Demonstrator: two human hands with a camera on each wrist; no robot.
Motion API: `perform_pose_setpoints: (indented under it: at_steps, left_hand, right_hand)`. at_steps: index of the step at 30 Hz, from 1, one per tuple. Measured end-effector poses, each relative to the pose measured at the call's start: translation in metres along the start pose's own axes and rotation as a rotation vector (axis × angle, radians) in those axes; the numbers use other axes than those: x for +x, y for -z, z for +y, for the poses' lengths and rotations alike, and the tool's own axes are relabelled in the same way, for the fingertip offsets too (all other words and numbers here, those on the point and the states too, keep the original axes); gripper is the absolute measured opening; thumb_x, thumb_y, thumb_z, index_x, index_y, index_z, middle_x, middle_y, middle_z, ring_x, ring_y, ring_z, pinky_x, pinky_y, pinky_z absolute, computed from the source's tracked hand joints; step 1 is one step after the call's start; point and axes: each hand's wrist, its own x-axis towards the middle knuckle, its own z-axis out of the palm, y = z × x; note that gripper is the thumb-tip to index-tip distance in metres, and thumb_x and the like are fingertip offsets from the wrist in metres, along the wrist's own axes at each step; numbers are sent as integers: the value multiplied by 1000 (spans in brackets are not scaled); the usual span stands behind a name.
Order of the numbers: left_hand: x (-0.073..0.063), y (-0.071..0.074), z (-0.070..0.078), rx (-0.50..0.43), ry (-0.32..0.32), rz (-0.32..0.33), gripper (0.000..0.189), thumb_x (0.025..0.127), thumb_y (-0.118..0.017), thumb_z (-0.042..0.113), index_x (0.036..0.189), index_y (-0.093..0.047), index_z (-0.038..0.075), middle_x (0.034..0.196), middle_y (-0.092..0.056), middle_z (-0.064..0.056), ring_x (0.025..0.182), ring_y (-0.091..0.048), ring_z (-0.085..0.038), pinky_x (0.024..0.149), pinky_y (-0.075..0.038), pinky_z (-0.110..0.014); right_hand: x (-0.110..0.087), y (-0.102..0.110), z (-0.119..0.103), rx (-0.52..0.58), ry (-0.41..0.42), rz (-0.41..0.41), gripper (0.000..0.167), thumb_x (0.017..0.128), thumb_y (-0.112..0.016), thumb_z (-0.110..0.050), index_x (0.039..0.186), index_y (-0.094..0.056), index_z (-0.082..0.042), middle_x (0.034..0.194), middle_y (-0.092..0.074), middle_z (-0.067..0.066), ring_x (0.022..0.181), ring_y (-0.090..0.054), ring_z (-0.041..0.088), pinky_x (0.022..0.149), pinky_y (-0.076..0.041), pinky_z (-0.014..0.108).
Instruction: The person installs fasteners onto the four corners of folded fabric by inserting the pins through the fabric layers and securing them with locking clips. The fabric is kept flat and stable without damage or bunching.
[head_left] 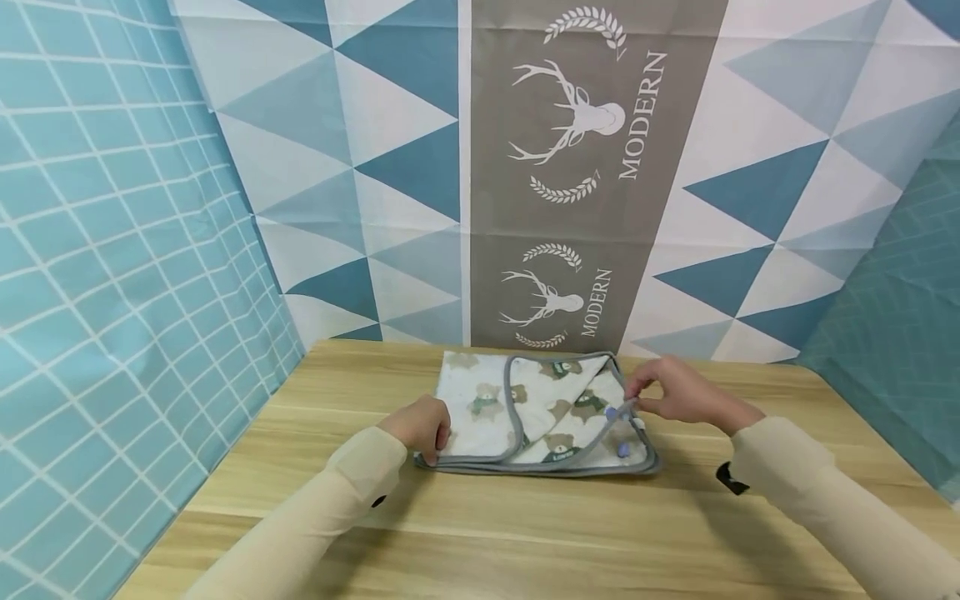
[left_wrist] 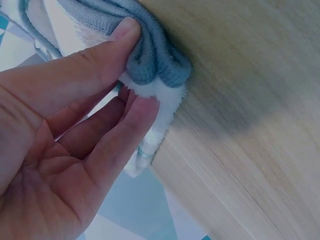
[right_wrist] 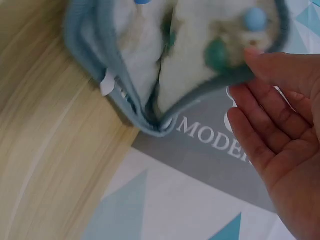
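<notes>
A folded fleece blanket (head_left: pixel 551 408), white with brown bears and grey-blue trim, lies near the table's far edge. At its near left corner my left hand (head_left: pixel 420 427) pinches the layered edge. The left wrist view shows the thumb on the doubled trim (left_wrist: pixel 145 55) and fingertips against the white fleece beneath. My right hand (head_left: pixel 682 392) pinches the trimmed edge of the top flap at the right end, holding it raised. Round blue knobs (right_wrist: pixel 255 19) show on the fleece beside those fingers, and a small white tag (right_wrist: pixel 107 83) sticks out from the side.
The blanket rests on a wood-grain table (head_left: pixel 480 525). Behind it hangs a sheet (head_left: pixel 405 167) with triangles and deer heads. A blue grid-patterned sheet (head_left: pixel 97 275) stands at the left, and a teal sheet (head_left: pixel 900 333) at the right.
</notes>
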Motion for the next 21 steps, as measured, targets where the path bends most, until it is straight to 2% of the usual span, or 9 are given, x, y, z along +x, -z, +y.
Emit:
perform_pose_setpoints:
  at_steps: [6,13,17,21]
  left_hand:
    - [2,-1,0,-4,7,-5,24,58,-83,-7,58,-64,7,55,-54,5,52,-47,-9,52,-46,-24]
    - [4,2,3,-7,-7,9,22,59,-83,-6,59,-65,6,55,-54,5,52,-47,-10,53,-46,-25]
    - [2,1,4,-11,-21,3,22,59,-83,-6,59,-64,5,55,-53,5,53,-47,-10,52,-45,-25]
    - [1,2,4,14,5,-20,23,58,-84,-5,58,-64,6,54,-53,5,54,-47,-10,53,-45,-25]
  right_hand:
    - [-14,13,-6,-32,-30,-26,22,74,-74,2,80,-69,-19,80,-67,-5,74,-63,12,66,-52,28]
    - [-2,12,-7,-63,-158,-84,19,77,-73,-7,89,-69,-21,90,-68,-7,82,-64,14,72,-53,31]
    - [15,0,-7,-46,-150,-137,16,79,-73,-12,94,-70,-15,93,-69,1,86,-66,19,75,-54,34]
    - [50,-15,-11,-7,-138,-182,21,79,-73,-14,98,-69,-4,96,-71,11,89,-67,26,78,-54,36]
